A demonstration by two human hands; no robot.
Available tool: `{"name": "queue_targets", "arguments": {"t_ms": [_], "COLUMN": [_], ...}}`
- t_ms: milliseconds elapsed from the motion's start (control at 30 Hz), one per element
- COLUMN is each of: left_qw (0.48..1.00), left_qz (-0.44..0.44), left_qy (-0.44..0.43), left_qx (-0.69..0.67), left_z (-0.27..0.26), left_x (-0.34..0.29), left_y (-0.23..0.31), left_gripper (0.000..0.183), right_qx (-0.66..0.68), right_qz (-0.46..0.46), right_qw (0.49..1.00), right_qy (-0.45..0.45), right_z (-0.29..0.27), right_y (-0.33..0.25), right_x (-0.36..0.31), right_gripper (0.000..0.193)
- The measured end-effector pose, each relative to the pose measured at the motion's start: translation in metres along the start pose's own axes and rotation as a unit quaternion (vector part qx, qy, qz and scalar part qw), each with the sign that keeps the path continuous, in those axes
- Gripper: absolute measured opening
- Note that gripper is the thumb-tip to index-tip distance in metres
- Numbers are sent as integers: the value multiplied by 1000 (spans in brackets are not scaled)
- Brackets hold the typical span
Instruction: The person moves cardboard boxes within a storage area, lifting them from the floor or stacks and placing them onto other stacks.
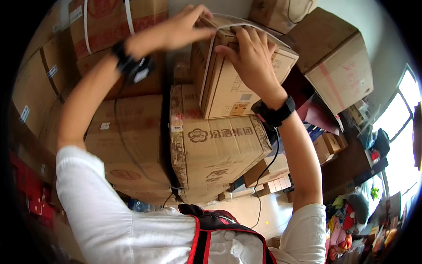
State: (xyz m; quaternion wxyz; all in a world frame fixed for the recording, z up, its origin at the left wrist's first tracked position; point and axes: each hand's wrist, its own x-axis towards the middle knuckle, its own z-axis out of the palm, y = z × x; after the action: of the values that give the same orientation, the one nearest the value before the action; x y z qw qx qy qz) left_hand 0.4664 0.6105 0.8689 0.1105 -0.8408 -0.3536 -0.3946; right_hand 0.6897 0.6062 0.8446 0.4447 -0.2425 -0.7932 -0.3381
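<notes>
A brown carton point(228, 88) with a white strap point(205, 70) around it stands on a larger, scuffed carton point(215, 154). My right hand point(257, 64) lies over its near top edge, with the thumb spread and the fingers bent over the top; the fingertips are partly hidden. To the left, my left hand point(187, 28) is at the carton's far top corner, slightly blurred. Its thumb and fingers are apart, close to the strap where it crosses the top. Whether they touch the strap, I cannot tell. Both wrists wear black devices, with dark cables hanging down.
Stacked cartons point(127, 136) rise on the left, one bound with white straps. At the right, a tilted carton point(343, 79) leans near the wall. Smaller boxes point(277, 171) lie below it on the tiled floor point(246, 211). Clothes point(345, 220) are heaped by the bright window point(400, 136).
</notes>
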Motion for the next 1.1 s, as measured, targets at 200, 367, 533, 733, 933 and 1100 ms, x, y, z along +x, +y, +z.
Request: {"name": "queue_targets", "arguments": {"t_ms": [200, 367, 533, 733, 933, 1100], "left_qw": [982, 947, 934, 937, 938, 942], "left_qz": [-147, -317, -322, -313, -309, -288], "left_qy": [-116, 47, 152, 156, 160, 174], "left_qx": [2, -6, -30, -27, -10, -16], "left_z": [11, 106, 143, 146, 143, 144], "left_x": [-173, -241, -257, -246, -251, -258], "left_y": [171, 198, 200, 190, 188, 185], "left_gripper": [77, 85, 85, 87, 84, 83], "right_qx": [3, 107, 130, 117, 128, 133], "right_qz": [-17, 59, 71, 76, 28, 36], "right_qw": [1000, 989, 981, 983, 991, 988], "right_qy": [-14, -84, -128, -116, -27, -71], "right_z": [-8, -20, -30, -22, -13, -16], "right_y": [-13, -20, -7, -30, -55, -57], "right_x": [19, 27, 22, 35, 22, 25], "right_gripper": [42, 45, 49, 49, 60, 58]}}
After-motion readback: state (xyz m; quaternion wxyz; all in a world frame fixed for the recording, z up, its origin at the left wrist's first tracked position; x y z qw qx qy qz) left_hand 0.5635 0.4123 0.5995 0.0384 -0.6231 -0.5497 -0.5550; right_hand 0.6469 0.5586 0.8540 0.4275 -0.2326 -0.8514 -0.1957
